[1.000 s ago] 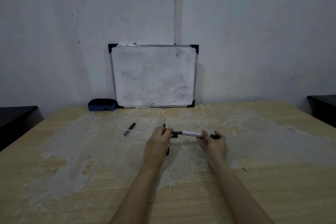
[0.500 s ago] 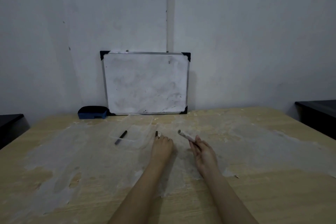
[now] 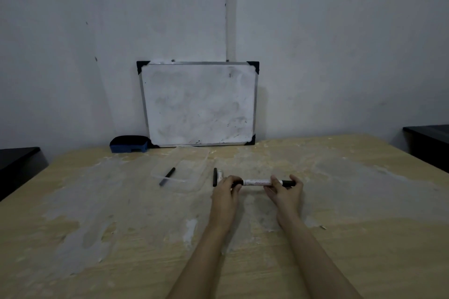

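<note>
A white-barrelled marker with black ends lies level between my hands, a little above the wooden table. My left hand grips its left black end, and my right hand grips the right part of the barrel, the black right end sticking out past the fingers. A second marker lies on the table just left of my left hand. A thin black pen rests on a clear plastic lid further left.
A small whiteboard leans on the wall at the table's back edge, with a blue eraser to its left. Dark furniture stands at the left and right edges of view.
Half a second ago my hands were apart, the marker tilted in the right hand alone. Now both hands hold it level, one at each end, as one second ago.
</note>
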A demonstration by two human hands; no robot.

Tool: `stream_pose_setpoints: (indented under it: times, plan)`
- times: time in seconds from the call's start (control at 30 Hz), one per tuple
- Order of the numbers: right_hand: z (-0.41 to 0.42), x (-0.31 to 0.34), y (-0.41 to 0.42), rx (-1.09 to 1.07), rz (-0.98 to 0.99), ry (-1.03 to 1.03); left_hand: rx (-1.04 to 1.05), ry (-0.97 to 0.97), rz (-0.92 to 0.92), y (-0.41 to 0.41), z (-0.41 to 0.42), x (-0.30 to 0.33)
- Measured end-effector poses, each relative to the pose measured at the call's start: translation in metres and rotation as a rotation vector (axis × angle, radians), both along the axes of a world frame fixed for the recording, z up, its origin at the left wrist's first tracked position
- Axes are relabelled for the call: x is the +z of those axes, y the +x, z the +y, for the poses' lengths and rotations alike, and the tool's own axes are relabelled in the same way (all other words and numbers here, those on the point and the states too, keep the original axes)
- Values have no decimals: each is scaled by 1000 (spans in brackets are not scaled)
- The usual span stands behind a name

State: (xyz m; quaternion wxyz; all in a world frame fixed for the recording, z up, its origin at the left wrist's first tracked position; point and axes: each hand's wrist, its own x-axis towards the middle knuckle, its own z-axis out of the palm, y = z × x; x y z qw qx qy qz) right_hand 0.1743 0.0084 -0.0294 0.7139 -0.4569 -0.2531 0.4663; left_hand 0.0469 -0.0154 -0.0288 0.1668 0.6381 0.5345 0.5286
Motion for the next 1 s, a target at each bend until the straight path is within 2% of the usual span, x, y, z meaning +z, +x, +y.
stream_pose_setpoints:
  times: [0.13, 0.3, 0.47, 0.53, 0.7, 1.0]
  plan:
    - [0, -1, 1, 42, -29, 28, 16, -9, -39, -3, 2, -2]
    - [-3, -3, -2, 152, -30, 59, 4, -93, -275, -8, 2, -4]
    - [1, -3, 0, 170, 96, 21, -60, -143, -418, -6, 4, -2]
    - [2, -4, 1, 187, 117, 22, -48, -126, -412, -7, 4, -1]
    - [3, -6, 2, 227, 107, 28, 9, -64, -259, -10, 1, -3]
    - [4, -9, 6, 255, 62, 26, -5, -148, -321, -12, 4, -5]
